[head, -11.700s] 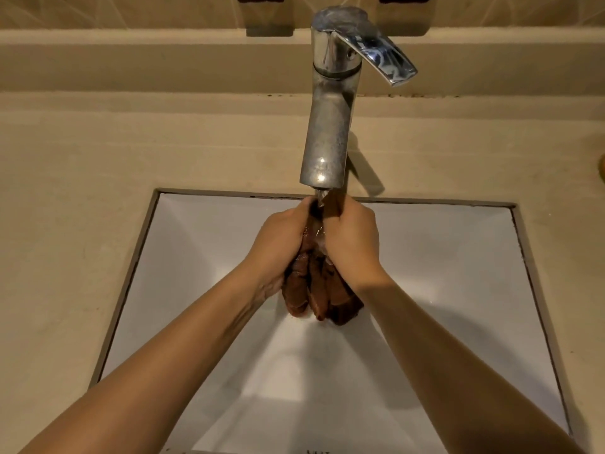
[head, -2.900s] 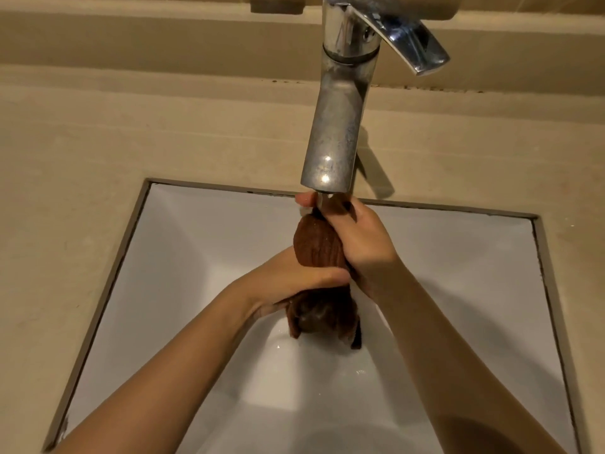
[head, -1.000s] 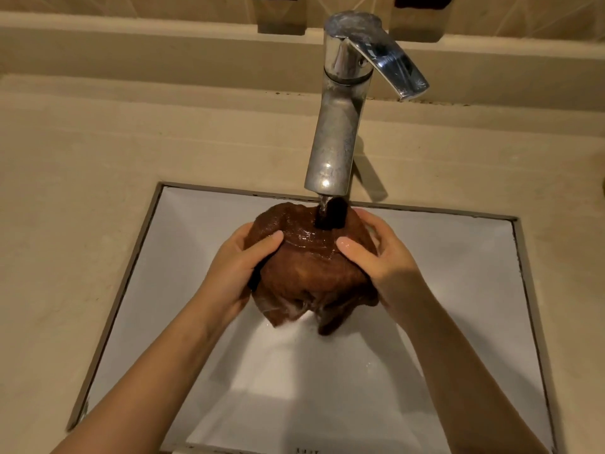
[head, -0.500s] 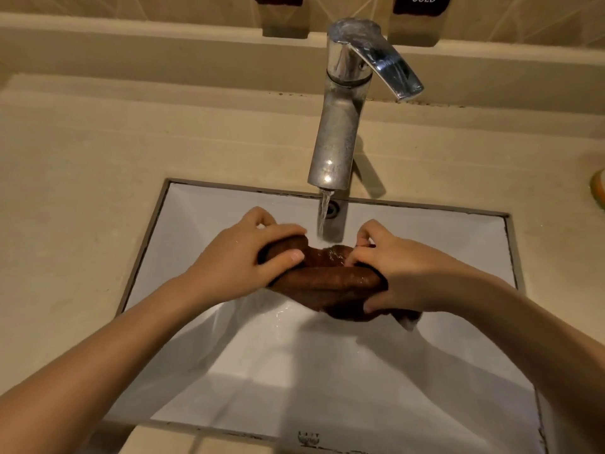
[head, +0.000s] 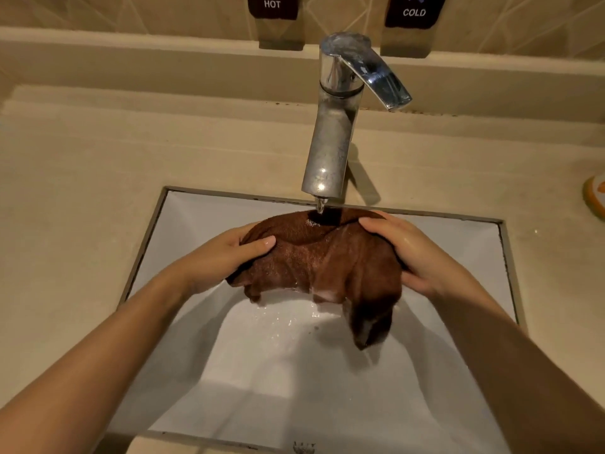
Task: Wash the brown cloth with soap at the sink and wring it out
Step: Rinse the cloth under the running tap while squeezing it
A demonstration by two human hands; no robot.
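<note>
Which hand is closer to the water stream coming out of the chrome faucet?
Right. The right hand grips the wet brown cloth just right of the stream; the left hand holds the cloth's far left edge, farther from the chrome faucet.

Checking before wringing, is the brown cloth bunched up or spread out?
Spread out: the brown cloth drapes between left hand and right hand under the chrome tap.
</note>
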